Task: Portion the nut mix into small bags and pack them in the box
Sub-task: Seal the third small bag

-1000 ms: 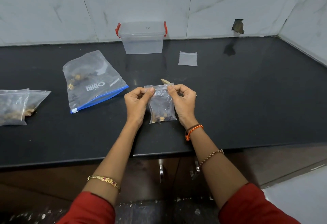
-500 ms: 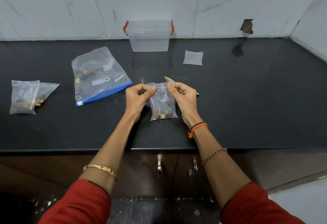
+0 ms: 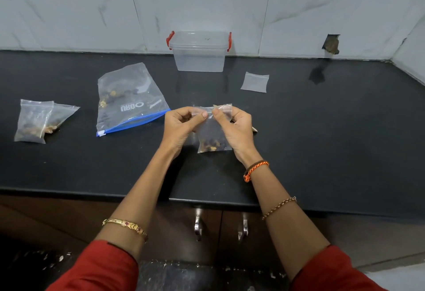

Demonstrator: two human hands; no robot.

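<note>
A small clear bag (image 3: 212,137) with nut mix at its bottom hangs just above the black counter (image 3: 322,141). My left hand (image 3: 181,125) and my right hand (image 3: 234,129) both pinch its top edge, thumbs close together near the middle. The large zip bag of nut mix (image 3: 128,100) with a blue seal lies to the left. Two filled small bags (image 3: 36,121) lie at the far left. The clear box (image 3: 199,51) with red clips stands closed against the wall. An empty small bag (image 3: 254,82) lies right of the box.
A pale spoon-like object (image 3: 254,129) is mostly hidden behind my right hand. White marble wall tiles rise behind the counter, with a hole (image 3: 331,43) at the right. Cabinet handles (image 3: 197,226) show below the counter's front edge.
My thumbs have slid along the bag's top edge from its corners toward the middle. The view has shifted slightly; the other bags and the box lie where they were.
</note>
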